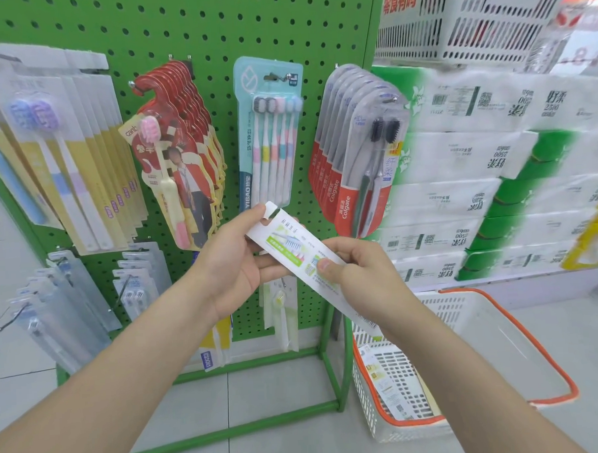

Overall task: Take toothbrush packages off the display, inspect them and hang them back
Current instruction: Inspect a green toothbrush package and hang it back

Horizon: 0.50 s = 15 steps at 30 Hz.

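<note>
— Pack [289, 249] first: where do we have it?
— Off the pegboard [213, 31], held in the air in front of its lower half, between both our hands. It is a long white pack, tilted, with the top end toward 11 o'clock, the bottom end toward 5 o'clock, and the printed side facing us.
— And the hands?
— Our left hand [236, 263] grips the top end, thumb laid along the upper edge, fingers curled behind. Our right hand [361, 275] pinches the middle, thumb flat on the print and fingers behind. The bottom end runs on below that wrist.
— What hangs around it?
— At 12 o'clock from it, a teal pack [269, 131] of several brushes. At 1 o'clock there is a row of Colgate packs [356, 155], at 10 o'clock a row of red packs [181, 146], and at 9 o'clock pale packs [82, 150] we cannot read.
— Anything on the floor [281, 398]?
— A white basket [365, 405] with an orange rim at 4 o'clock, just beside the pegboard's foot. Flat printed cards [386, 383] lie in it; we cannot tell what they are.
</note>
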### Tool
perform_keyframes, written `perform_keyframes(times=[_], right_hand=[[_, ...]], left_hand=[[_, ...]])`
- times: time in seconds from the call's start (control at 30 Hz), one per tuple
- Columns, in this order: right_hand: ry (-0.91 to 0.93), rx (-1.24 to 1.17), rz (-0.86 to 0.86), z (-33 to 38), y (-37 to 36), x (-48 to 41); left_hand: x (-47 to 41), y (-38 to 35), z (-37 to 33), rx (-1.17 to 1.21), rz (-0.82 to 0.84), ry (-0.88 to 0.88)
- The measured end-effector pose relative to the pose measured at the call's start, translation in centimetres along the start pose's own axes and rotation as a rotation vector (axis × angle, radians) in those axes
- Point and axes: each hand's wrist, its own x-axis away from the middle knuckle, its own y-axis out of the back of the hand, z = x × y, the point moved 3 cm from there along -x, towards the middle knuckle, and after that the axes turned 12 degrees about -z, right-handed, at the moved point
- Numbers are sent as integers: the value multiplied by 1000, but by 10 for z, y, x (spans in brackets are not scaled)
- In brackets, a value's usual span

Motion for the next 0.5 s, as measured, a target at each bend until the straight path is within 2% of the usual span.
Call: perform_keyframes(times=[0.3, 0.37, 0.5], right_hand=[[-135, -43, -41, 5, 10, 0], [-159, -90, -6, 6, 11, 1], [-136, -280, 166, 10, 9, 4]], left_hand=[[2, -5, 3, 42, 87, 50], [3, -6, 2, 53, 113, 31], [3, -6, -1, -8, 150, -116]])
